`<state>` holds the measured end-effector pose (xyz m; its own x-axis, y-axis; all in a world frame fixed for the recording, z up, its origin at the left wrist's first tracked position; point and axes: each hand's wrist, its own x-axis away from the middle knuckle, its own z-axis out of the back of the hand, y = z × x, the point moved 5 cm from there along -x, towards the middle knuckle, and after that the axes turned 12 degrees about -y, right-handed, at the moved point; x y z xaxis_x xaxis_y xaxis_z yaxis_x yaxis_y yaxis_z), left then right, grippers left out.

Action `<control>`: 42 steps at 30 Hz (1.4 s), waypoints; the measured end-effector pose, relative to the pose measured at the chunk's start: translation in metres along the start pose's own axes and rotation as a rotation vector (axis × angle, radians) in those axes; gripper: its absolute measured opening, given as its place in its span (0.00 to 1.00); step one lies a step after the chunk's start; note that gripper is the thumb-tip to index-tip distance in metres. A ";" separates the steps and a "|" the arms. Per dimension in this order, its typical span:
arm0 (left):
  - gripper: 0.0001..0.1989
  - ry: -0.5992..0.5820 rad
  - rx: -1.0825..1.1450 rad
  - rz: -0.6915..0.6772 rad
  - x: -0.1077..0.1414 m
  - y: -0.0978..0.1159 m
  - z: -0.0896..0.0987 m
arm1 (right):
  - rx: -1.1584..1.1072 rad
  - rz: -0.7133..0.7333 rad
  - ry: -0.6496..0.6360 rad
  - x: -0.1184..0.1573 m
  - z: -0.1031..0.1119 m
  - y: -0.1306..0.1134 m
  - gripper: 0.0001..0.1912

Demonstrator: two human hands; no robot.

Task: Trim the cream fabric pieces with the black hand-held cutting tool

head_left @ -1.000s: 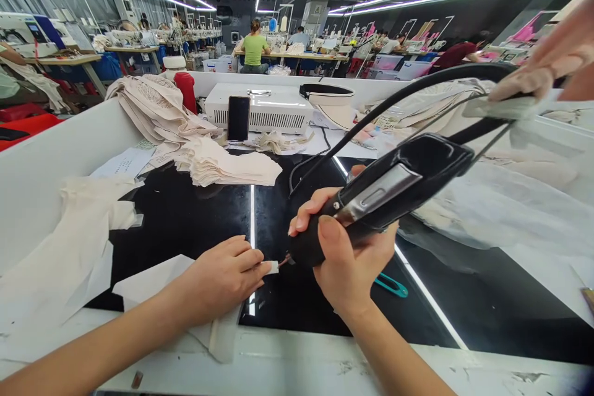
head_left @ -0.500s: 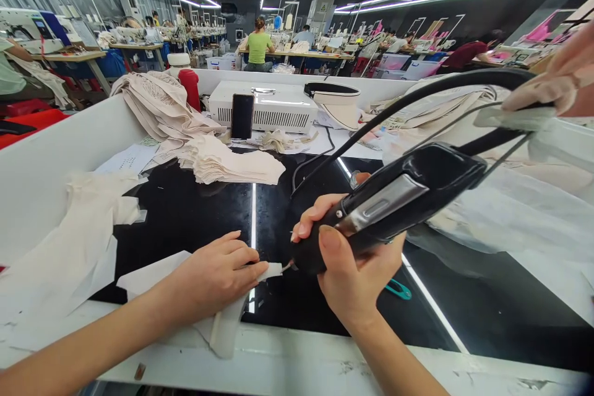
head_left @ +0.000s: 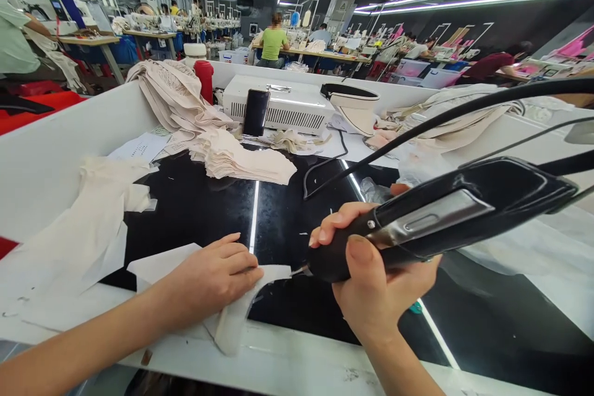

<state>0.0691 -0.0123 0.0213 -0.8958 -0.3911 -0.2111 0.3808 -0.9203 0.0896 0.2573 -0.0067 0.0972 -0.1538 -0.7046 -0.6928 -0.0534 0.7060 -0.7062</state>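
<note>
My left hand (head_left: 216, 278) lies palm down on a white fabric piece (head_left: 234, 318), its fingers stretched out over it. The piece has a narrow end pointing right and a flap hanging at the table's front edge. My right hand (head_left: 378, 297) is closed around a black corded handheld tool (head_left: 445, 216) with a metal lever along its side. The tool's thin metal tip (head_left: 301, 271) is at the narrow end of the fabric; whether it touches cannot be seen clearly. Behind my right wrist, a bit of a teal object (head_left: 415, 307) shows.
A stack of beige fabric pieces (head_left: 250, 161) lies ahead on the black tabletop (head_left: 278, 229). White pieces (head_left: 69, 229) cover the left side. A phone (head_left: 256, 112) leans on a white vented box (head_left: 297, 105). The tool's black cable (head_left: 399, 136) arches at right.
The tool in my right hand has tilted lower and sits a little further right in view. Another hand at the cable on the right is gone. The view has shifted slightly left.
</note>
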 end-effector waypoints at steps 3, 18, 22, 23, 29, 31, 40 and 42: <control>0.09 0.008 -0.002 -0.002 0.000 0.001 -0.002 | -0.014 -0.018 0.004 -0.002 -0.001 0.000 0.24; 0.08 0.051 0.000 -0.011 -0.003 0.002 0.000 | -0.098 -0.059 -0.041 -0.004 -0.026 0.015 0.19; 0.09 0.056 -0.011 -0.013 -0.002 0.002 0.000 | -0.077 -0.031 -0.060 -0.005 -0.027 0.014 0.18; 0.08 0.056 -0.012 -0.012 -0.002 0.002 0.000 | -0.076 -0.027 -0.064 -0.005 -0.026 0.013 0.17; 0.08 0.054 -0.008 -0.017 0.000 0.002 0.000 | -0.048 0.022 -0.017 -0.008 -0.013 0.008 0.22; 0.08 0.059 0.001 -0.015 0.000 0.001 -0.001 | -0.041 0.032 -0.018 -0.007 -0.011 0.007 0.23; 0.09 0.047 0.023 -0.011 0.000 0.000 -0.002 | -0.071 0.033 -0.018 -0.004 -0.013 0.008 0.22; 0.08 0.054 0.025 -0.014 0.000 0.000 -0.001 | -0.066 0.026 -0.025 -0.004 -0.013 0.008 0.21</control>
<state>0.0698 -0.0123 0.0199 -0.8871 -0.3784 -0.2643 0.3618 -0.9256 0.1107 0.2444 0.0027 0.0961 -0.1313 -0.6867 -0.7150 -0.1150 0.7269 -0.6771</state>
